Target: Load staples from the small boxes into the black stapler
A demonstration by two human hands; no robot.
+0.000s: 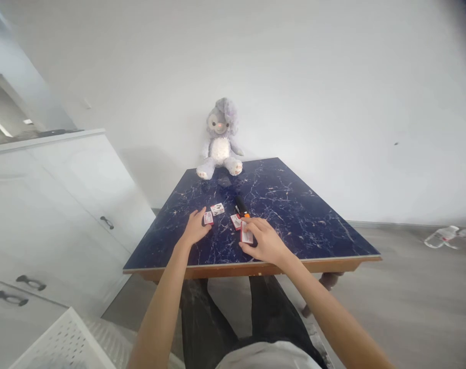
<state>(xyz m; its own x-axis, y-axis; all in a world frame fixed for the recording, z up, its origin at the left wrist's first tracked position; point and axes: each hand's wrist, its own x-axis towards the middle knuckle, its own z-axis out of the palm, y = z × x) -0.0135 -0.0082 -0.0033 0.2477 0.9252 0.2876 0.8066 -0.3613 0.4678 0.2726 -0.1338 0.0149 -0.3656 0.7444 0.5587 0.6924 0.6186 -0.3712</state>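
Note:
My left hand (195,228) has its thumb and fingers closed about a small red-and-white box (208,218) on the blue table. Just beyond that box is a small white box (217,208) with dark printed pictures. My right hand (267,242) grips another red-and-white box (247,235) between thumb and fingertips, near the table's front. A further red-and-white box (235,222) lies beside it, to the left. Behind these rests a black object with an orange end (241,206), its kind unclear from here.
A grey plush toy (219,148) sits at the back of the blue marbled table (294,215), against the wall. White cabinets (56,205) stand on the left, with a white perforated basket (64,341) below. Clear plastic bottles (442,237) lie on the floor at right.

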